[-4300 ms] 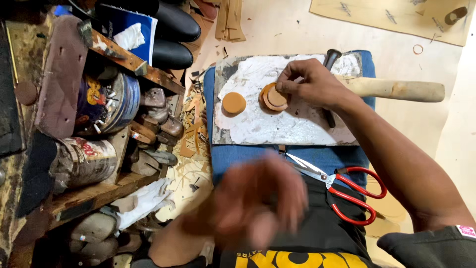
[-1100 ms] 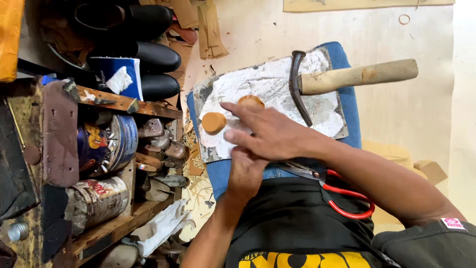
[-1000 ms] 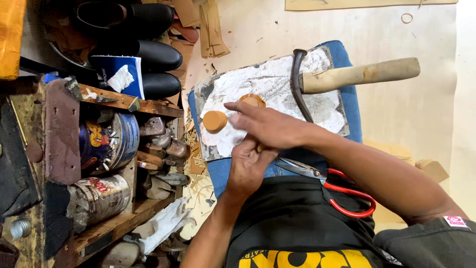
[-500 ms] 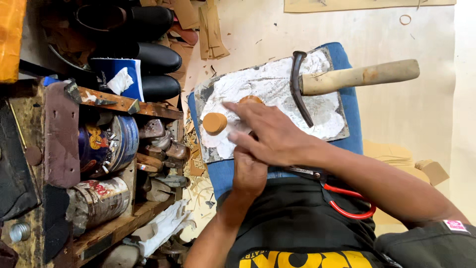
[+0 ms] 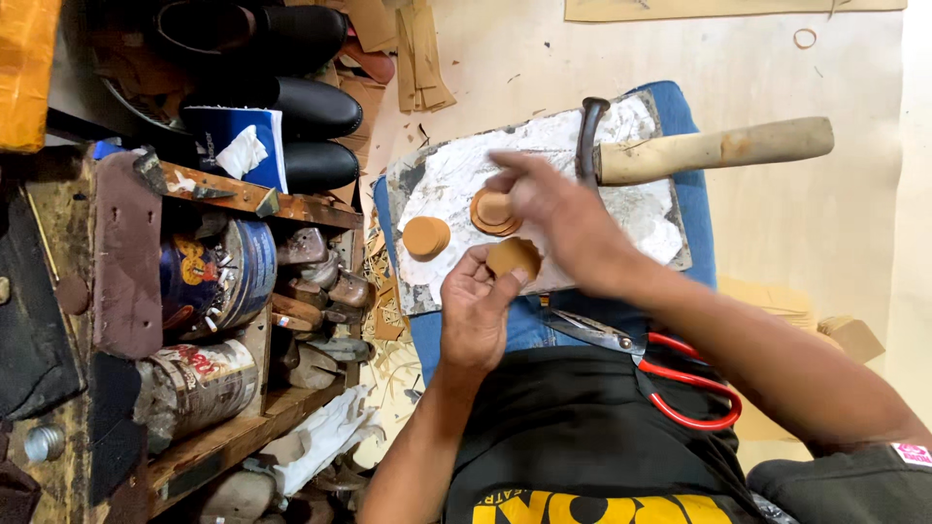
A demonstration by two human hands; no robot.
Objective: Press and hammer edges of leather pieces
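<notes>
- At far left we see a wooden shelf crowded with dented tins and metal oddments; black shoes lie above it.
- Next comes the stained white work board on our lap, bearing a tan leather disc near its left edge and a small stack of discs just right of it.
- Our left hand pinches another round tan leather piece between thumb and fingertips at the board's near edge; the piece looks flat and smooth.
- Our right hand, blurred, hovers over the stack with fingers loosely spread, hiding part of the board.
- Half a second ago that hand lay pressed flat over the left one; now it has lifted, and the stack shows.
- A wooden-handled hammer rests across the board's far right corner; red-handled scissors lie on the lap, partly under the right forearm.
</notes>
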